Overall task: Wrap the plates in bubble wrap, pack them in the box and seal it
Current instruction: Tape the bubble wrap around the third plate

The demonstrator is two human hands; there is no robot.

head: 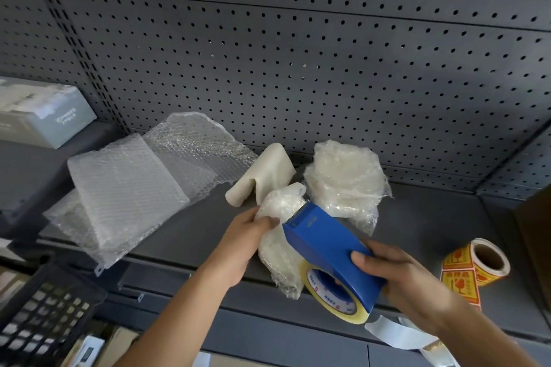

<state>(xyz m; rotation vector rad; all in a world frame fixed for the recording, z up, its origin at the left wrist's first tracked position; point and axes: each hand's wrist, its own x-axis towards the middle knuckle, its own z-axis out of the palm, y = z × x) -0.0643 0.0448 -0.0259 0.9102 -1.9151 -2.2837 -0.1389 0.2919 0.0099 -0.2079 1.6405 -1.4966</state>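
- While the left hand (247, 235) reaches in from below with its forearm angled up and to the right, its thumb and fingers pinch the upper left edge of a bubble-wrapped plate (275, 259) on the grey shelf (179, 232).
- The right hand (396, 274) comes in from the lower right, fingers curled over the rear of a blue tape dispenser (325, 238) and clamped firmly on it.
- The dispenser's toothed front edge lies against the wrapped plate, just beside the left thumb; its yellow-rimmed tape roll (334, 292) hangs below, over the shelf's front lip.
- The wrapped plate sits between the two hands, partly hidden behind the dispenser.
- A second wrapped bundle (343, 176) lies just behind, near the pegboard (298, 53).
- A folded cream foam sheet (262, 176) rests beside it, touching the held plate's top.
- Loose bubble wrap sheets (128, 188) spread over the shelf's left part.
- A roll of orange warning stickers (477, 262) lies right of the right hand.
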